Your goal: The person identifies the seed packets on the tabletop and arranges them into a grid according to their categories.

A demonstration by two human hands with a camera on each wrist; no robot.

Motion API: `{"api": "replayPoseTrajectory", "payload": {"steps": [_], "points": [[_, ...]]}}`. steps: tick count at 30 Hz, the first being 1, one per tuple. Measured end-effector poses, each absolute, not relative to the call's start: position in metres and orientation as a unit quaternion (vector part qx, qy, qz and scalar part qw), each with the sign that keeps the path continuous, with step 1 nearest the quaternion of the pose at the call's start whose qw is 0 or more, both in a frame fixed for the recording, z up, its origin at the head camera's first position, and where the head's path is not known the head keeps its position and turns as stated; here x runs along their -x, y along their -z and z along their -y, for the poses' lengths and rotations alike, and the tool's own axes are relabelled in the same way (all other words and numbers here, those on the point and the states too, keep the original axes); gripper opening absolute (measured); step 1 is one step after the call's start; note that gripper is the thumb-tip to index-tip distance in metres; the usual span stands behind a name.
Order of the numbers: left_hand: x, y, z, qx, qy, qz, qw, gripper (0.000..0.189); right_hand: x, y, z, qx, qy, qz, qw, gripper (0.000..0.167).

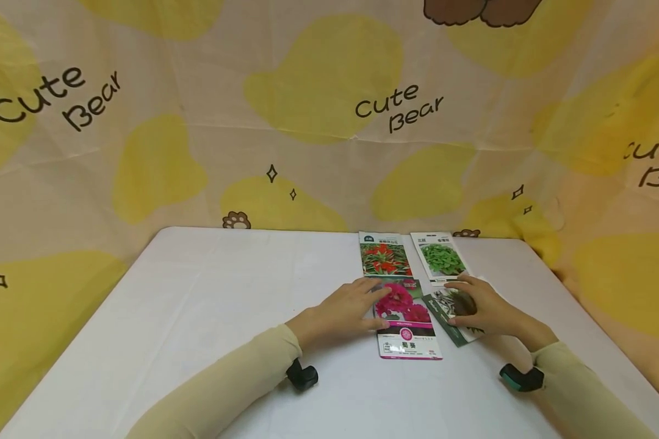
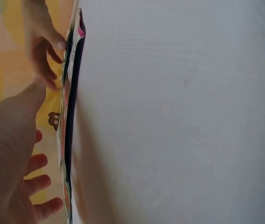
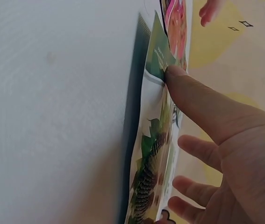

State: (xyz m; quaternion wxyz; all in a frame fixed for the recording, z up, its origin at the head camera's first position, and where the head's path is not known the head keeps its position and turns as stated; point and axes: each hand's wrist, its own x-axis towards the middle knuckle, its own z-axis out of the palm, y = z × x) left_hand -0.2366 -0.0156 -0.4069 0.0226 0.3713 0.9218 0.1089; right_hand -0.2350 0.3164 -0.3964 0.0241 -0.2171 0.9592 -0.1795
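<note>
My left hand (image 1: 342, 312) is over the left edge of a seed packet with magenta flowers (image 1: 409, 332), its fingers spread and loosely bent. In the left wrist view the left fingers (image 2: 38, 182) grip nothing. My right hand (image 1: 491, 308) is over a tilted seed packet with a dark green band (image 1: 445, 320), partly hidden beneath it. In the right wrist view the thumb (image 3: 188, 88) rests at this packet's green corner, the other fingers apart from one another. That packet shows a dark seeded picture (image 3: 148, 182).
Behind the hands lie a red-flower seed packet (image 1: 385, 259) and a green-leaf seed packet (image 1: 442, 259) near the far table edge. The white table (image 1: 241, 292) meets a yellow-patterned cloth (image 1: 318, 79) at the back.
</note>
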Motion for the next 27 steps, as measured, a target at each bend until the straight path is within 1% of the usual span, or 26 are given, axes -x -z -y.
{"api": "replayPoseTrajectory", "payload": {"steps": [8,15,22,27], "points": [[0.236,0.411,0.006,-0.373,-0.104,-0.921,0.035,0.079,0.235,0.397,-0.317,0.204,0.177,-0.962,0.03,0.073],[0.234,0.412,0.002,-0.373,-0.091,-0.922,0.046,0.084,0.234,0.398,-0.315,0.21,0.181,-0.96,0.031,0.069],[0.233,0.413,-0.001,-0.374,-0.073,-0.923,0.055,0.083,0.234,0.399,-0.315,0.214,0.185,-0.959,0.033,0.068],[0.234,0.411,-0.002,-0.376,-0.061,-0.923,0.055,0.079,0.234,0.398,-0.317,0.212,0.189,-0.958,0.037,0.068]]}}
